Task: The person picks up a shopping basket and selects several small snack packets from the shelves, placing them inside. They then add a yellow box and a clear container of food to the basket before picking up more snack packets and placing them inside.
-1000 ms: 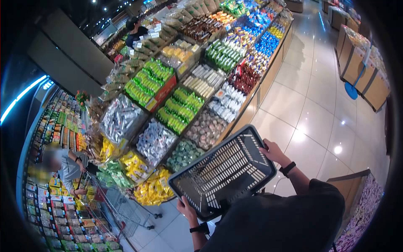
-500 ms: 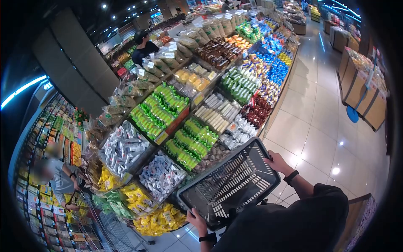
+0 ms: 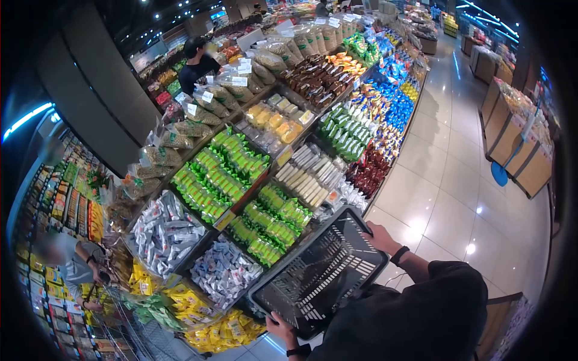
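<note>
A dark grey plastic shopping basket (image 3: 289, 299) with slotted walls is held tilted in front of my body, and I see no goods inside it. My left hand (image 3: 280, 328) is closed on the rim at its lower left corner. At the opposite end, my right hand (image 3: 382, 239) grips the rim, with its fingers curled over the edge. Just beyond the basket are green-wrapped snack packs (image 3: 272, 225) and small silver-white packets (image 3: 226, 271) in display bins.
Yellow packets (image 3: 226, 332) fill the near end of the stand. A person (image 3: 75, 265) with a wire shopping cart (image 3: 138, 334) is at the left; another person (image 3: 195, 66) stands behind the bagged goods (image 3: 223, 99). A tiled aisle (image 3: 442, 198) runs along the right, past a wooden display (image 3: 518, 141).
The basket and both hands sit slightly further left and lower in view. Displays have shifted a little as the camera moved. My grip on the basket is unchanged.
</note>
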Demonstrator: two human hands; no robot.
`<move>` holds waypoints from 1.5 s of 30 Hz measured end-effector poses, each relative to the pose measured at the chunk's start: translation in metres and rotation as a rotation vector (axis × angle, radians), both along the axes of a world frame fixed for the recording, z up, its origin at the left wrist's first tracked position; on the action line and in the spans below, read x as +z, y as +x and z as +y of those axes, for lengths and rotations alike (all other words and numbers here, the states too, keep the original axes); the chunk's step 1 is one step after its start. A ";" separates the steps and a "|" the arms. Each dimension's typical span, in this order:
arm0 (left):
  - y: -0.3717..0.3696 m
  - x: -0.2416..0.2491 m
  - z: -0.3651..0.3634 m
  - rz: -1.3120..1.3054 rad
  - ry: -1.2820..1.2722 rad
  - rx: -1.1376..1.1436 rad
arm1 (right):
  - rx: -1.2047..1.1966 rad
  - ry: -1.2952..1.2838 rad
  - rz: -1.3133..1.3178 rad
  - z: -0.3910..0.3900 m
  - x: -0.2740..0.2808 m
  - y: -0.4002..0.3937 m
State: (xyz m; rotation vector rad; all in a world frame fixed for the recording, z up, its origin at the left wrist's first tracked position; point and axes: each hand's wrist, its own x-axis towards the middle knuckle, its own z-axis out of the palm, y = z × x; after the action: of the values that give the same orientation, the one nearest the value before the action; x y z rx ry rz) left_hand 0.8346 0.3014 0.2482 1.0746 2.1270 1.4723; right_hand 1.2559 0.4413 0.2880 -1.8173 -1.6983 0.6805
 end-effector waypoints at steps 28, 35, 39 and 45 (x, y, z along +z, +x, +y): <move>0.035 -0.033 0.042 0.113 -0.055 0.160 | 0.051 0.175 0.202 0.091 -0.058 0.008; 0.023 -0.062 0.038 0.159 -0.090 0.204 | 0.092 0.112 0.108 0.104 -0.068 0.001; 0.027 -0.064 0.035 0.043 -0.043 0.199 | 0.068 0.126 0.109 0.105 -0.077 0.003; 0.032 -0.060 0.034 0.188 -0.114 0.218 | 0.054 0.199 0.103 0.104 -0.062 0.000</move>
State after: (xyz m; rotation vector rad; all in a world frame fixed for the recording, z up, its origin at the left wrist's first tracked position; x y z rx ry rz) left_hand 0.8662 0.3357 0.1883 1.0012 2.4958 1.3675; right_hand 1.2560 0.5448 0.2261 -1.5787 -1.6877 0.5937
